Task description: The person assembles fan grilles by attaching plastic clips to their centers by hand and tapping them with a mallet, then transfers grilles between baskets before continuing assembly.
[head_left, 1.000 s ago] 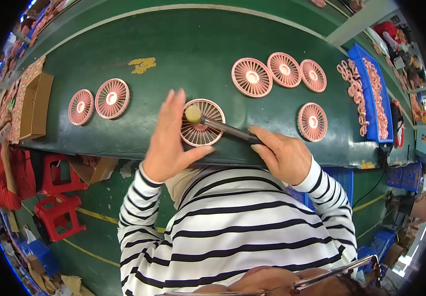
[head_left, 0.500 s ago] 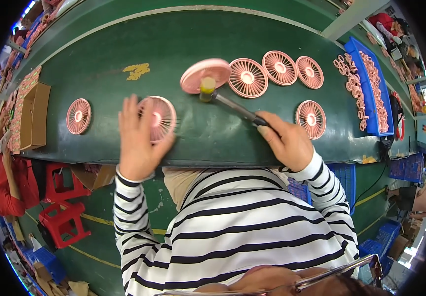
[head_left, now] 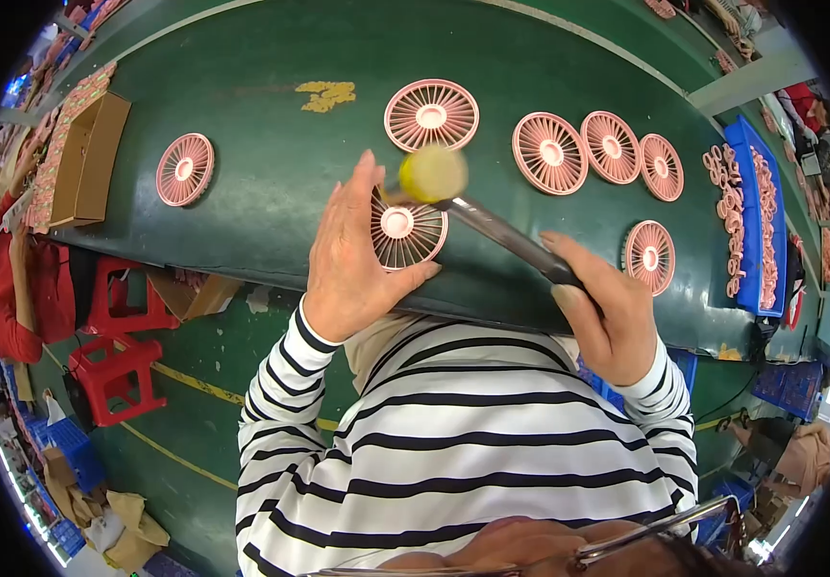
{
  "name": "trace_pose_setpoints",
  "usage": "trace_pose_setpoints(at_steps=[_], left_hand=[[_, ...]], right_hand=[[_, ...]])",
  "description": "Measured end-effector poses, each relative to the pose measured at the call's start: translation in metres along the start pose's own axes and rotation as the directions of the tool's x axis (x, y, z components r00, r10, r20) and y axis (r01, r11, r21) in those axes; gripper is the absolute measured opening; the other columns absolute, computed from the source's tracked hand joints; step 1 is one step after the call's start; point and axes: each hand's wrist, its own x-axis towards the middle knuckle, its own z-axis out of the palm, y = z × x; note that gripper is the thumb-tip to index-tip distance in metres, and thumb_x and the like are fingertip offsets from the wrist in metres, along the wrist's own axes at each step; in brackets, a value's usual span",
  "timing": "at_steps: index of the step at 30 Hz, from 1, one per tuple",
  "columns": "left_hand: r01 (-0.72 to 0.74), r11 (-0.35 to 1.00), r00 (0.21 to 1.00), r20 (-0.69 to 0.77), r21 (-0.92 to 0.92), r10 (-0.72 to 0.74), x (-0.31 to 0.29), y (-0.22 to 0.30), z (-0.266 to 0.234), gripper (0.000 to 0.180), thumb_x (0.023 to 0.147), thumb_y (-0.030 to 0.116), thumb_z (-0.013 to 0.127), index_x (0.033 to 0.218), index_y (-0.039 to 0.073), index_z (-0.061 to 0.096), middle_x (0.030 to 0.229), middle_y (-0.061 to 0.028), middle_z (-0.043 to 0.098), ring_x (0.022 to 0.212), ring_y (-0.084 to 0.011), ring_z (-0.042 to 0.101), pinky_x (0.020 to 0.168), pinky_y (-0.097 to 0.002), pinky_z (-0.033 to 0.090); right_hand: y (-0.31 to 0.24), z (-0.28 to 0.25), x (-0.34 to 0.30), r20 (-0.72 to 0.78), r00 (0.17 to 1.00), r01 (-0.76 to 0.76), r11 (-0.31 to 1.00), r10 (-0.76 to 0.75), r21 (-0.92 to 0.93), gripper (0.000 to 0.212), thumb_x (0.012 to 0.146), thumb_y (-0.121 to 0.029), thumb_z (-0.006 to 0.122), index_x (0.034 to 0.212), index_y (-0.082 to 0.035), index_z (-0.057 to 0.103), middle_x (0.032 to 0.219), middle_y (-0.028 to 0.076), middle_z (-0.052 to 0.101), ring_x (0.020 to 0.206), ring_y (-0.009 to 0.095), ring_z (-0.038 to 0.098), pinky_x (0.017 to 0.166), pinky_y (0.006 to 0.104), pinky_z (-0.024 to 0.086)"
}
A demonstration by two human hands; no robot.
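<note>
The left hand (head_left: 352, 260) has moved back to the middle and now presses a round pink plastic fan grille (head_left: 405, 229) flat on the green tabletop (head_left: 261, 192). The right hand (head_left: 602, 313), closed around its handle, brings the yellow-headed mallet (head_left: 431, 174) over the grille, so a new blow seems near.

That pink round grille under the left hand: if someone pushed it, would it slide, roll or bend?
The pink grille lies flat on the green table, so it would probably slide, not roll. Its thin open spokes suggest it is light and might flex or crack.
</note>
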Motion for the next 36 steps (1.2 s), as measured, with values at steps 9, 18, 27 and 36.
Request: trace_pose_setpoints(at_steps=[9, 18, 27, 36], left_hand=[[-0.15, 0.988, 0.967, -0.202, 0.036, 0.154, 0.002, -0.026, -0.033, 0.101, 0.069, 0.027, 0.083, 0.146, -0.005, 0.026, 0.149, -0.0266, 0.031, 0.141, -0.0412, 0.027, 0.115, -0.0455, 0.023], [0.112, 0.749, 0.94, -0.314, 0.653, 0.134, 0.015, -0.156, -0.117, 0.052, 0.093, 0.033, 0.058, 0.134, 0.002, 0.047, 0.142, -0.0304, 0.034, 0.129, -0.0488, 0.035, 0.107, -0.0519, 0.031], [-0.142, 0.98, 0.976, -0.143, 0.142, 0.162, -0.016, -0.028, -0.036, 0.076, 0.069, 0.018, 0.077, 0.135, -0.001, 0.045, 0.134, -0.0246, 0.043, 0.121, -0.042, 0.045, 0.103, -0.0478, 0.037], [0.001, 0.997, 0.981, -0.196, -0.078, -0.016, -0.021, -0.031, -0.028, 0.105, 0.063, 0.018, 0.085, 0.146, -0.001, 0.024, 0.13, -0.0215, 0.051, 0.116, -0.0365, 0.053, 0.099, -0.0427, 0.043]], right_hand=[[0.026, 0.028, 0.0, 0.06, 0.992, -0.102, 0.988, 0.11, -0.116, 0.033, 0.092, -0.021, 0.059, 0.121, -0.007, 0.058, 0.088, 0.022, 0.067, 0.076, 0.039, 0.064, 0.066, 0.0437, 0.052], [0.017, 0.034, -0.006, 0.225, 0.97, -0.073, 0.993, 0.093, -0.097, 0.032, 0.091, -0.022, 0.06, 0.121, -0.01, 0.058, 0.087, 0.019, 0.067, 0.076, 0.039, 0.064, 0.064, 0.0448, 0.051], [-0.004, 0.01, 0.014, 0.036, 0.995, -0.097, 0.991, 0.094, 0.094, 0.033, 0.091, -0.01, 0.057, 0.124, -0.002, 0.057, 0.1, 0.021, 0.066, 0.08, 0.035, 0.066, 0.071, 0.0353, 0.052], [0.001, 0.038, 0.025, 0.125, 0.991, 0.075, 0.984, -0.055, -0.162, 0.038, 0.091, -0.02, 0.061, 0.127, -0.011, 0.055, 0.075, 0.014, 0.064, 0.065, 0.035, 0.062, 0.056, 0.0432, 0.049]])
